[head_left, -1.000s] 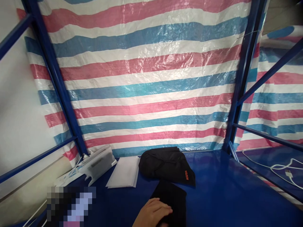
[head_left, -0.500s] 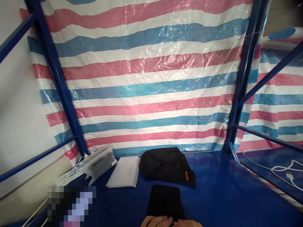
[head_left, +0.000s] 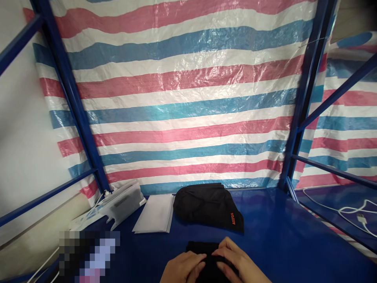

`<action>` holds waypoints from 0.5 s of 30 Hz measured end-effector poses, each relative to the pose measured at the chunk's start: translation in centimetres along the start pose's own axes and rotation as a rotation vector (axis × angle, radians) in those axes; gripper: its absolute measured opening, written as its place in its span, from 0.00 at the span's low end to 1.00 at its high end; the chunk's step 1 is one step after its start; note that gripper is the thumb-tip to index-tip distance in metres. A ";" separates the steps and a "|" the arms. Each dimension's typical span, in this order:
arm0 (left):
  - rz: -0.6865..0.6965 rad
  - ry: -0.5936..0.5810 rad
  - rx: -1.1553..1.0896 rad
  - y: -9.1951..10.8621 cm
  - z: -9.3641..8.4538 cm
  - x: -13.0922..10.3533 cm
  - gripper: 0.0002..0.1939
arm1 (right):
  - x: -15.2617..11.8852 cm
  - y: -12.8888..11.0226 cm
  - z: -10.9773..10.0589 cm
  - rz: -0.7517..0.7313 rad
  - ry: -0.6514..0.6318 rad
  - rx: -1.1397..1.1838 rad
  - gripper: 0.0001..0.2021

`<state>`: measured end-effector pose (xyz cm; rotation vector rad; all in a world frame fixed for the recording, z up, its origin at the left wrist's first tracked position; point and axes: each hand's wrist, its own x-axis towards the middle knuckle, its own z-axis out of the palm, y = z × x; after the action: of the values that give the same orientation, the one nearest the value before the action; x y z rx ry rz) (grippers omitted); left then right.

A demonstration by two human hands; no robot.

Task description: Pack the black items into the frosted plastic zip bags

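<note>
Low in the head view, a black sock [head_left: 203, 247] lies on the blue tabletop; its kind is judged from its fabric and shape, as my hands cover much of it. My left hand [head_left: 183, 268] grips its left side, thumb and fingers closed on the fabric. From the right, my right hand [head_left: 236, 260] pinches the same black fabric, its fingers bent over the top. The fingertips of both hands nearly meet in the middle. Just beyond lies a stack of black socks [head_left: 206, 206] with orange lettering at its right end.
White paper sheets or packets [head_left: 154, 214] lie left of the stack. Farther left stands a translucent plastic package [head_left: 126, 204] beside a blurred-out patch [head_left: 97, 255]. Blue metal posts [head_left: 300, 110] frame the striped sheet [head_left: 188, 94]. A white cable [head_left: 350, 212] lies at right.
Both hands have moved up and farther into view over the black sock, and now grip it. The sock's far edge sits lower and is bunched up. The stack behind has not moved.
</note>
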<state>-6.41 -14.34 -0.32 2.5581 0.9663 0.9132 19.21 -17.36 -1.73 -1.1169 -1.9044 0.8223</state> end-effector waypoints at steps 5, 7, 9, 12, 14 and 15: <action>-0.271 -0.150 -0.017 1.6 -1.6 3.0 0.21 | 2.1 -0.3 -0.3 0.043 -0.016 -0.178 0.12; -0.309 -0.196 -0.005 1.3 -1.7 4.2 0.20 | 2.6 -0.3 -0.2 0.008 0.047 -0.279 0.11; -0.321 -0.238 -0.004 0.7 -1.7 5.1 0.19 | 3.1 -0.6 -0.4 -0.063 0.070 -0.336 0.12; -0.339 -0.284 0.003 -0.2 -1.4 5.8 0.18 | 3.8 -1.1 -1.1 -0.110 -0.004 -0.254 0.09; -0.359 -0.274 0.023 -0.7 -1.0 5.8 0.18 | 4.4 -1.0 -1.5 -0.056 -0.079 -0.179 0.09; -0.362 -0.251 0.037 -0.9 -0.7 5.7 0.19 | 4.7 -0.8 -1.6 -0.025 -0.106 -0.167 0.11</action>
<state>-4.00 -9.84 2.55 2.3396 1.3149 0.4668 18.74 -13.25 1.03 -1.1661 -2.1028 0.7315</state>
